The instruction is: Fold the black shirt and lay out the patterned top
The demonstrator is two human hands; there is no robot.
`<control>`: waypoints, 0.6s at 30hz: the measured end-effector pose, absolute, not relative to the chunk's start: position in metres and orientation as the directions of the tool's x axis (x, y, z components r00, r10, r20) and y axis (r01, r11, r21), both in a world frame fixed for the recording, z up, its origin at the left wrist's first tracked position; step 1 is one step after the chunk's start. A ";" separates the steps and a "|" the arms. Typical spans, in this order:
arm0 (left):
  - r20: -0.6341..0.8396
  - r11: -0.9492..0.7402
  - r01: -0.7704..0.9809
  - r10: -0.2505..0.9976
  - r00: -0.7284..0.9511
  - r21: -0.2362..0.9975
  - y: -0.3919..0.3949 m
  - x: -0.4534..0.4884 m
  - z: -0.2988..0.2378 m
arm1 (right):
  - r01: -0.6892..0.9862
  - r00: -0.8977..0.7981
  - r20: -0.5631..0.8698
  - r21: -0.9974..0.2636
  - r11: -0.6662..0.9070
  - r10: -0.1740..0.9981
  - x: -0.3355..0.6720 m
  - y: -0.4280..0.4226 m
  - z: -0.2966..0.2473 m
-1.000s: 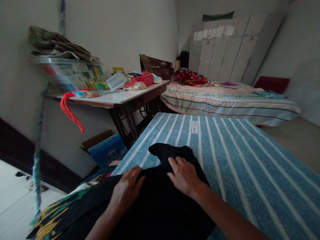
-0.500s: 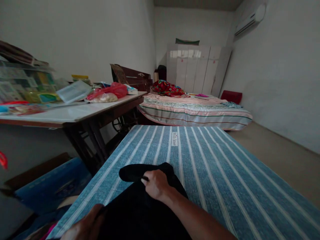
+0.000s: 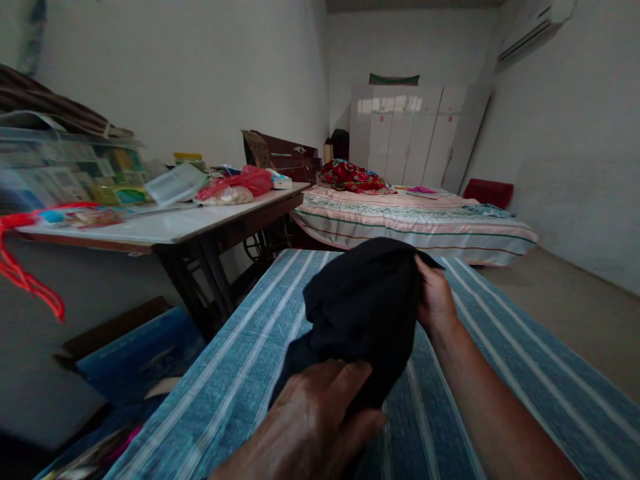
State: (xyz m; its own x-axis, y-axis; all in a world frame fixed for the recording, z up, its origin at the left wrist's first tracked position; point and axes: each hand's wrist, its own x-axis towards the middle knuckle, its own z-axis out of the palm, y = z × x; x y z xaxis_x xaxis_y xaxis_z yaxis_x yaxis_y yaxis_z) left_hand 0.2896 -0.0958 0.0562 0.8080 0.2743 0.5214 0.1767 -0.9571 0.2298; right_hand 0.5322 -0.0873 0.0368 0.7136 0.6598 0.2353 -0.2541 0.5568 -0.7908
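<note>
A dark black garment [image 3: 365, 293] is bunched and partly raised above a blue and white striped mattress [image 3: 240, 347]. My right hand [image 3: 436, 290] grips its upper right edge, thumb and fingers closed on the fabric. Lower down, my left hand [image 3: 320, 407] rests against the near side of the cloth. Its thumb stands apart from the fingers, which lie over the fabric. What kind of garment it is cannot be made out, and its lower end is hidden behind my left hand.
On the left stands a white-topped table [image 3: 165, 223] with a clear box [image 3: 75, 167] and a red plastic bag [image 3: 253, 179]. A red cord [image 3: 30, 283] hangs from its edge. Below is a blue carton [image 3: 145, 353]. Beyond the mattress is a bed [image 3: 400, 223].
My right hand has lifted the garment's edge up and to the right, so the cloth now stands bunched. My left hand has moved right, onto the fabric. The view has swung slightly left.
</note>
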 end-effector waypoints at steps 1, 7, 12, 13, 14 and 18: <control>0.462 -0.961 0.158 0.249 0.851 0.227 -0.097 0.292 0.046 | -0.279 0.747 0.101 -0.850 0.447 0.658 0.546 -0.100 0.017; 0.366 -0.900 0.402 0.436 0.822 0.169 -0.042 0.253 -0.045 | -0.363 0.798 -0.304 -0.932 0.013 0.520 0.588 -0.184 -0.111; 0.355 -0.838 0.521 0.542 0.762 0.162 -0.013 0.227 -0.098 | -0.264 0.823 -0.229 -0.965 -0.006 0.519 0.584 -0.212 -0.147; 0.359 -0.832 0.532 0.551 0.754 0.159 -0.011 0.226 -0.104 | -0.206 0.834 -0.187 -0.978 -0.022 0.519 0.583 -0.211 -0.150; 0.367 -0.830 0.537 0.552 0.749 0.152 -0.008 0.226 -0.111 | -0.143 0.844 -0.143 -0.989 -0.041 0.517 0.581 -0.209 -0.153; 0.455 -0.875 0.478 0.458 0.764 0.078 0.002 0.225 -0.142 | 0.086 0.851 0.030 -0.993 -0.084 0.525 0.578 -0.204 -0.170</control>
